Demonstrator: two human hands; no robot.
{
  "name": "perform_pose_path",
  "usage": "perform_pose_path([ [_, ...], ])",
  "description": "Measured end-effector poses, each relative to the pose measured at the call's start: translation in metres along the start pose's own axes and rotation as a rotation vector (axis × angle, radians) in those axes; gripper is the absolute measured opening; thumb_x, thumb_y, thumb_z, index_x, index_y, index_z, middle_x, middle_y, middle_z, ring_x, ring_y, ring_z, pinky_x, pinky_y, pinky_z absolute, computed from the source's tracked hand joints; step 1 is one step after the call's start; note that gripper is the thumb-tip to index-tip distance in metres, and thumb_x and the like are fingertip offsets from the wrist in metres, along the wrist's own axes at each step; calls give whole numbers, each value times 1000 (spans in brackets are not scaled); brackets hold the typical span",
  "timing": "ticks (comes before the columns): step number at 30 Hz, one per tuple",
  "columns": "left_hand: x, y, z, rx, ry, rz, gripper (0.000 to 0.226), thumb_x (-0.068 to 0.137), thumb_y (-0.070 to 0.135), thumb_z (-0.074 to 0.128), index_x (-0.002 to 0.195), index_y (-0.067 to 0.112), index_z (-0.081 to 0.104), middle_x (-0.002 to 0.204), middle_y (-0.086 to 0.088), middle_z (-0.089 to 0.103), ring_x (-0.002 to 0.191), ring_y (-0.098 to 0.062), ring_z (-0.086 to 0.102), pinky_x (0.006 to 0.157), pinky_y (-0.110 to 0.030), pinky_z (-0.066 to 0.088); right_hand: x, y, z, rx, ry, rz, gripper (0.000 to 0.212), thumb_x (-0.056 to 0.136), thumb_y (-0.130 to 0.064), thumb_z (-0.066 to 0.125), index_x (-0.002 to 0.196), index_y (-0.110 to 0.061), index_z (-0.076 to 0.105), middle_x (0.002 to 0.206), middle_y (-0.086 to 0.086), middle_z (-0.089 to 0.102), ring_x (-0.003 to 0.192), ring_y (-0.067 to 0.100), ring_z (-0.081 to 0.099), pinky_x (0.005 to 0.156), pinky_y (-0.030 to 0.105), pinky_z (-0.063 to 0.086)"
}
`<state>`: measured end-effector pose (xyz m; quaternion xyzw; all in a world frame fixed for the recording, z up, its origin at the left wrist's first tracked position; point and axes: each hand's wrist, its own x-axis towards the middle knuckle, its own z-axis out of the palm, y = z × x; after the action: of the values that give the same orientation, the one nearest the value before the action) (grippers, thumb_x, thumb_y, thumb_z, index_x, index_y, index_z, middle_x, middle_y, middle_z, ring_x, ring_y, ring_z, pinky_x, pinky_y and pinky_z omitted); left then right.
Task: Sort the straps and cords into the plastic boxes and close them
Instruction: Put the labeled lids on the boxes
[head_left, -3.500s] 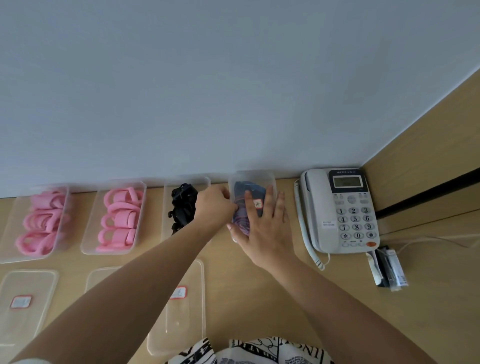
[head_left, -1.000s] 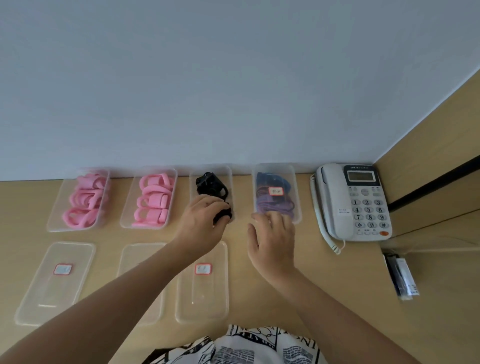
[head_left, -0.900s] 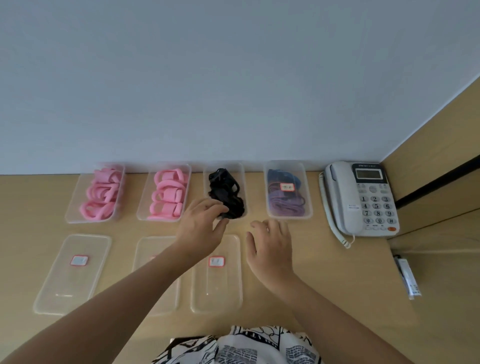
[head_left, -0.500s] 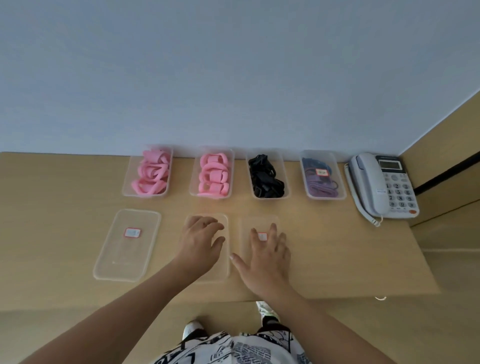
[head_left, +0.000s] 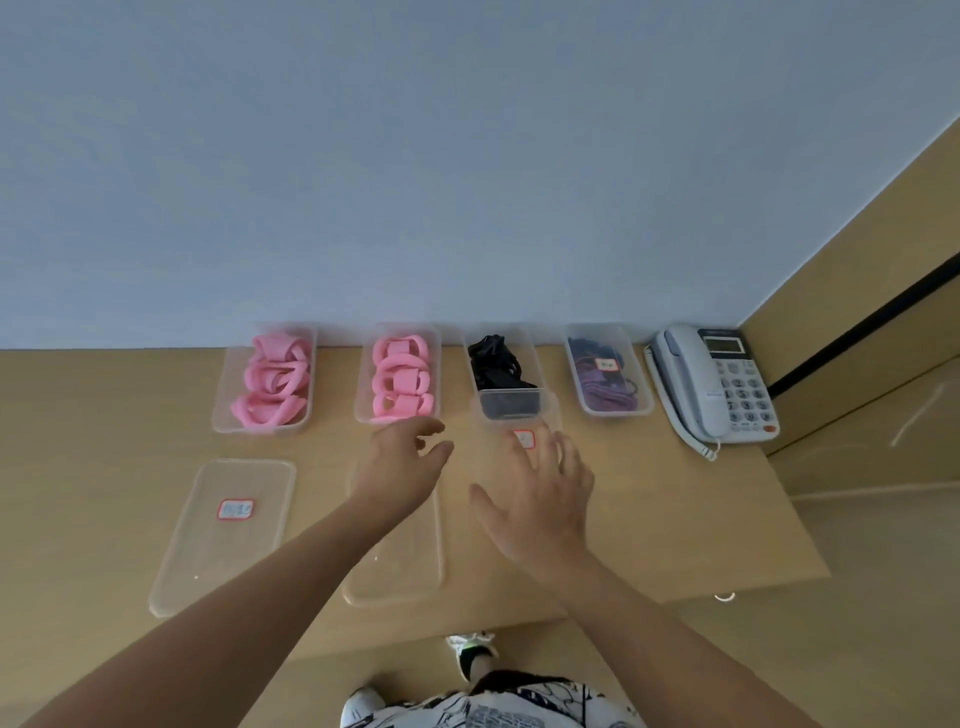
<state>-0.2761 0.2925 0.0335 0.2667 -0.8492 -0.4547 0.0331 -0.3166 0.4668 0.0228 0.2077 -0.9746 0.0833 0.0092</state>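
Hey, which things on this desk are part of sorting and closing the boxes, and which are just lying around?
Part of the job:
- two boxes of pink straps
- box of black cords, its lid being slid on
- lidded box of purple cords
- two loose lids

Just lying about:
- telephone

Soft even light, wide-angle edge distortion

A pale blue-grey wall (head_left: 467, 156) filled the upper frame. Below it ran a light wooden desk (head_left: 78, 415) — a wooden side panel (head_left: 883, 270) with a dark groove rose at right.
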Motion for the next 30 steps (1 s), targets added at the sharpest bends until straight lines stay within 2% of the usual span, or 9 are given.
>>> perform_pose_path([
  [3, 23, 23, 3, -137, -24, -82, 30, 94, 30, 66, 123, 22, 69, 117, 6, 69, 106, -13, 64, 95, -33, 51, 48, 9, -9, -38, -78, -3, 76, 83, -72, 41, 148, -35, 33, 160, 4, 27, 145, 33, 23, 108, 54, 30],
  [7, 55, 45, 8, -198, -36, -187, 21, 96, 25, 62, 115, 20, 71, 107, 2, 71, 105, -25, 65, 96, -43, 55, 99, 15, -9, -58, -137, -46, 82, 87, -76, 37, 155, -35, 19, 164, 5, 19, 148, 35, 17, 113, 55, 25],
  [9, 70, 53, 13, -218, -47, -245, 11, 97, 22, 61, 99, 24, 72, 100, -4, 72, 99, -31, 68, 91, -48, 59, 121, 16, -5, -61, -150, -78, 84, 87, -77, 36, 156, -34, 17, 165, 6, 18, 150, 36, 13, 114, 57, 24],
  [12, 89, 61, 21, -268, -50, -338, 28, 97, 17, 59, 71, 27, 56, 93, -12, 69, 101, -39, 70, 89, -55, 58, 147, 18, 4, -57, -207, -127, 85, 86, -79, 34, 155, -33, 18, 165, 8, 16, 151, 38, 10, 115, 59, 22],
  [15, 107, 65, 29, -293, -57, -411, 20, 97, 16, 58, 77, 18, 59, 96, -21, 72, 100, -39, 71, 89, -56, 58, 163, 17, 15, -68, -226, -175, 85, 83, -79, 25, 154, -32, 19, 163, 10, 21, 149, 40, 16, 114, 60, 24],
  [19, 128, 66, 37, -310, -27, -479, 18, 92, 11, 55, 93, 0, 69, 99, -25, 73, 79, -31, 69, 82, -54, 59, 166, 17, 29, -59, -195, -225, 85, 85, -80, 17, 154, -30, 24, 161, 11, 24, 145, 41, 21, 109, 61, 24],
  [21, 133, 66, 40, -311, -14, -491, 16, 90, 9, 57, 92, 4, 72, 92, -23, 75, 82, -34, 73, 81, -53, 59, 163, 22, 39, -39, -205, -245, 86, 88, -82, 11, 157, -30, 16, 165, 11, 15, 149, 43, 12, 114, 63, 16],
  [25, 136, 67, 46, -159, 28, -453, 23, 92, 7, 59, 75, 19, 68, 81, -12, 76, 83, -31, 74, 78, -49, 62, 160, 29, 52, 14, -256, -253, 90, 87, -85, -1, 159, -32, -5, 168, 14, -10, 151, 38, -22, 122, 56, -8],
  [30, 141, 67, 49, -1, 42, -408, 28, 94, 6, 59, 73, 23, 65, 82, -8, 75, 82, -26, 73, 77, -45, 62, 163, 29, 49, -3, -299, -263, 93, 84, -86, -7, 159, -31, -6, 168, 13, -9, 152, 38, -20, 121, 58, -4],
])
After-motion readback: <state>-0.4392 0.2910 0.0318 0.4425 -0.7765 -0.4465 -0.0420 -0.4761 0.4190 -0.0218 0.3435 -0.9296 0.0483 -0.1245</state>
